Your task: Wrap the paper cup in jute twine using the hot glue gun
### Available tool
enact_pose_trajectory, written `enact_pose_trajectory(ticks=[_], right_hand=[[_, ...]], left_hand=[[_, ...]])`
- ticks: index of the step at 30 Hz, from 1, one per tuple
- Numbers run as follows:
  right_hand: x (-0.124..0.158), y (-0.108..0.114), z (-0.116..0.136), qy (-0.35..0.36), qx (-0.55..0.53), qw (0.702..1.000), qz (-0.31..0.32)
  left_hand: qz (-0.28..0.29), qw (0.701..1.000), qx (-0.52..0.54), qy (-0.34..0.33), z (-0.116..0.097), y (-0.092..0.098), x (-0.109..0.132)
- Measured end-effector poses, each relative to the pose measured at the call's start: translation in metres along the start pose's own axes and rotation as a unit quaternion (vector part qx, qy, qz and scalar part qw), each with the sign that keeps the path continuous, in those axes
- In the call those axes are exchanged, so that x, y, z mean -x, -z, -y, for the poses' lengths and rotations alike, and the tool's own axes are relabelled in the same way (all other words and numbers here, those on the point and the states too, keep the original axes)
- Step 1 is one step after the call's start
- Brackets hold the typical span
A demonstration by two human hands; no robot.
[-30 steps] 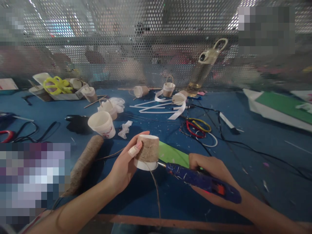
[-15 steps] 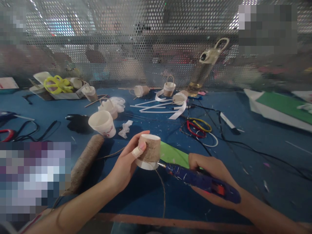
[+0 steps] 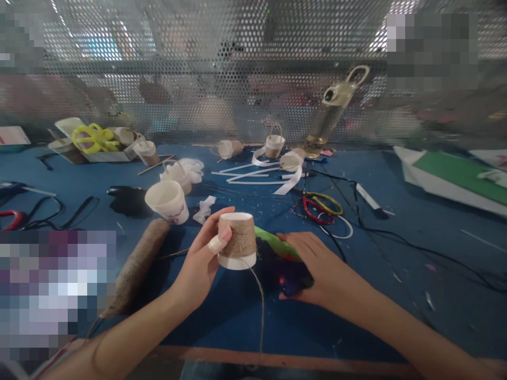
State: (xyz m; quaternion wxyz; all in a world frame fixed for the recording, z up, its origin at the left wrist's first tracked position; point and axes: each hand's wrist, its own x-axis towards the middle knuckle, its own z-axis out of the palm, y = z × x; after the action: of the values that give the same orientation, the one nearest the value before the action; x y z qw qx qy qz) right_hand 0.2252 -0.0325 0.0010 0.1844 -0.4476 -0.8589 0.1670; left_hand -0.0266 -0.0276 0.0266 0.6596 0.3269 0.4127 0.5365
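Observation:
My left hand (image 3: 200, 264) is closed round an upturned paper cup (image 3: 236, 241) wound with brown twine, its white rim band bare at the bottom. A loose twine strand (image 3: 259, 295) hangs from the cup toward the table's front edge. My right hand (image 3: 312, 264) is curled over the blue glue gun (image 3: 291, 282), which is mostly hidden under the palm and blurred. A green paper strip (image 3: 273, 243) lies just behind the gun.
A twine spool (image 3: 137, 264) lies left of my hand, with a plain white cup (image 3: 167, 201) behind it. Red and yellow scissors (image 3: 320, 206), black cables (image 3: 396, 237), white ribbon strips (image 3: 253, 177), small baskets, a bottle (image 3: 328, 119) and a perforated metal screen (image 3: 222, 68) stand further back.
My right hand has swung the glue gun left and inward, away from the cup's rim, so the gun is now under the palm. The left hand has lifted and turned the cup slightly.

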Motion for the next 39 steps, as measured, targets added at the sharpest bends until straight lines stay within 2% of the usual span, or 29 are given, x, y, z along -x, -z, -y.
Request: enact_pose_trajectory(ticks=[3, 6, 11, 14, 17, 19, 24, 27, 29, 30, 33, 35, 37, 39], right_hand=[[0.002, 0.005, 0.004, 0.042, -0.012, 0.998, 0.051], [0.006, 0.014, 0.01, 0.072, -0.046, 0.994, 0.067], [0.009, 0.025, 0.023, 0.111, -0.184, 0.973, 0.085], [0.009, 0.026, 0.026, 0.13, -0.311, 0.935, 0.107], [0.007, 0.023, 0.024, 0.144, -0.449, 0.874, 0.119], [0.006, 0.021, 0.021, 0.126, -0.514, 0.838, 0.135], [0.007, 0.019, 0.018, 0.071, -0.578, 0.789, 0.195], [0.01, 0.018, 0.019, 0.069, -0.603, 0.77, 0.196], [0.012, 0.018, 0.02, 0.059, -0.589, 0.788, 0.168], [0.012, 0.017, 0.021, 0.051, -0.566, 0.81, 0.145], [0.012, 0.015, 0.021, 0.011, -0.423, 0.905, 0.044], [0.011, 0.013, 0.022, 0.02, -0.294, 0.955, -0.027], [0.01, 0.011, 0.021, 0.066, -0.175, 0.978, -0.088], [0.009, 0.011, 0.021, 0.111, -0.094, 0.981, -0.125]], left_hand=[[0.006, 1.0, -0.009, -0.004, 0.001, 0.001, 0.0], [0.026, 0.999, -0.01, -0.017, 0.002, 0.002, -0.001], [0.036, 0.999, -0.021, -0.031, 0.003, 0.0, -0.001], [0.036, 0.998, -0.041, -0.038, 0.005, 0.0, -0.002], [0.058, 0.995, -0.062, -0.055, 0.009, 0.002, -0.003], [0.079, 0.992, -0.075, -0.069, 0.011, 0.004, -0.004], [0.1, 0.986, -0.104, -0.087, 0.014, 0.006, -0.003], [0.109, 0.983, -0.113, -0.092, 0.014, 0.007, -0.002], [0.112, 0.983, -0.116, -0.092, 0.013, 0.007, -0.002], [0.112, 0.982, -0.118, -0.093, 0.013, 0.007, -0.002], [0.112, 0.981, -0.127, -0.098, 0.012, 0.006, -0.002], [0.114, 0.98, -0.132, -0.097, 0.012, 0.006, -0.002], [0.116, 0.98, -0.135, -0.093, 0.012, 0.005, -0.002], [0.116, 0.98, -0.136, -0.09, 0.011, 0.005, -0.001]])
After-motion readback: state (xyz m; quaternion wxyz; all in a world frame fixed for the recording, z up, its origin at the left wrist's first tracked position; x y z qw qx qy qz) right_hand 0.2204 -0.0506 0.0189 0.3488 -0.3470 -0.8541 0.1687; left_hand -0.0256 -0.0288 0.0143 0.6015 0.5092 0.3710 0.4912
